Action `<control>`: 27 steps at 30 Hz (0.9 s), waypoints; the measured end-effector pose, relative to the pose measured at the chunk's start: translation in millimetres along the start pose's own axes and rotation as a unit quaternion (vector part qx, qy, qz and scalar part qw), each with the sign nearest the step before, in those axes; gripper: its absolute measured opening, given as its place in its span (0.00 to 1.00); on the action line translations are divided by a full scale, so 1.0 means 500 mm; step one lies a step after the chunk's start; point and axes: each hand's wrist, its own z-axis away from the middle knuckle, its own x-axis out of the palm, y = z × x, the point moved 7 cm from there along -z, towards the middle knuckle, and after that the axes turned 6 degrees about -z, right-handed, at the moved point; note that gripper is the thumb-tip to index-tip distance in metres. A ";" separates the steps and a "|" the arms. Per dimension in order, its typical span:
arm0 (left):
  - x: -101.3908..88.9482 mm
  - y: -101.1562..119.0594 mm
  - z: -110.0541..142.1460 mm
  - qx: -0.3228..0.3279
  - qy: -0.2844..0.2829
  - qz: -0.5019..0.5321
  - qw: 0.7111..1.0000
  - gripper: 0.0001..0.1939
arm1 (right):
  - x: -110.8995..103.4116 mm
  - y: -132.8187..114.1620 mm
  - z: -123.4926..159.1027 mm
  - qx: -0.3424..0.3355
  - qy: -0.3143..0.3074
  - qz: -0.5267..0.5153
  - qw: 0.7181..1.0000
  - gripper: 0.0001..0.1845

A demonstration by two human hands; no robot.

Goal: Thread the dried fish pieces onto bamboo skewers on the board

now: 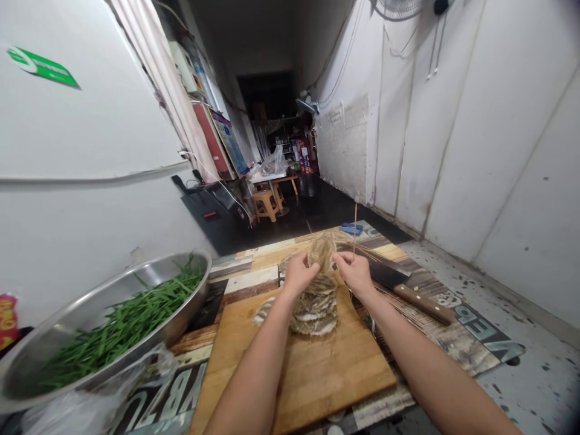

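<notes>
Over the wooden cutting board (339, 377), my left hand (299, 277) pinches the left side of a limp, ruffled beige-brown piece (322, 251) whose kind I cannot make out. My right hand (356, 273) is closed on a thin wooden skewer (355, 225) that points upward, its fingertips at the right edge of the same piece. Whether the skewer pierces it is hidden. Below the hands lies a pile of similar frilly brown and whitish pieces (315, 308). A smaller whitish piece (263, 310) lies left of it, partly behind my left forearm.
To the right lie a knife (423, 303) with a wooden handle and several loose skewers (403, 307). A blue object (351, 229) rests at the table's far edge. At left stands a metal basin (199, 284) of cut green stalks (131, 320), beside a clear plastic bag (95, 393).
</notes>
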 end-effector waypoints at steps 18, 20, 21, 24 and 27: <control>-0.102 -0.108 -0.007 -0.203 0.087 -0.055 0.974 0.12 | -0.033 0.036 -0.025 0.149 0.044 -0.241 0.958 0.16; -0.119 -0.112 -0.006 -0.217 0.084 -0.194 0.953 0.16 | -0.022 0.035 -0.020 0.154 0.021 -0.237 0.959 0.16; -0.129 -0.111 -0.006 -0.220 0.092 -0.254 0.937 0.17 | -0.020 0.032 -0.018 0.146 0.020 -0.222 0.964 0.16; -0.157 -0.105 -0.008 -0.221 0.125 -0.327 0.910 0.24 | -0.030 0.005 -0.017 0.033 0.037 -0.093 0.994 0.14; -0.177 -0.096 -0.014 -0.205 0.125 -0.330 0.913 0.25 | -0.007 -0.031 -0.003 -0.140 -0.024 0.107 0.984 0.12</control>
